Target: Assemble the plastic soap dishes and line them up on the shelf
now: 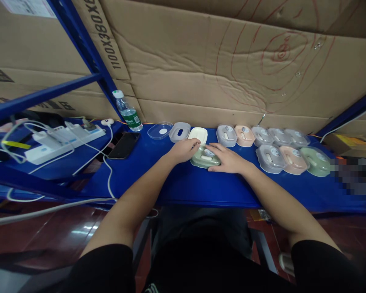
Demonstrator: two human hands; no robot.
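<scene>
Both hands clamp the green soap box (205, 158): left hand (183, 149) at nine o'clock, right hand (227, 158) at three; squeezing unevenly could pop its lid askew.

Water bottle (128, 112), phone (123, 145), power strip (65, 138).

Box (205, 158) lies on shelf (177, 183) between left hand (183, 149) at 9 o'clock and right hand (227, 158) at 3 o'clock, both touching it. Tray (198, 134) at 12 o'clock. Boxes (280, 148) in two rows at 3 o'clock. Phone (124, 145), bottle (128, 112), power strip (64, 138) at 9 to 10 o'clock.
</scene>
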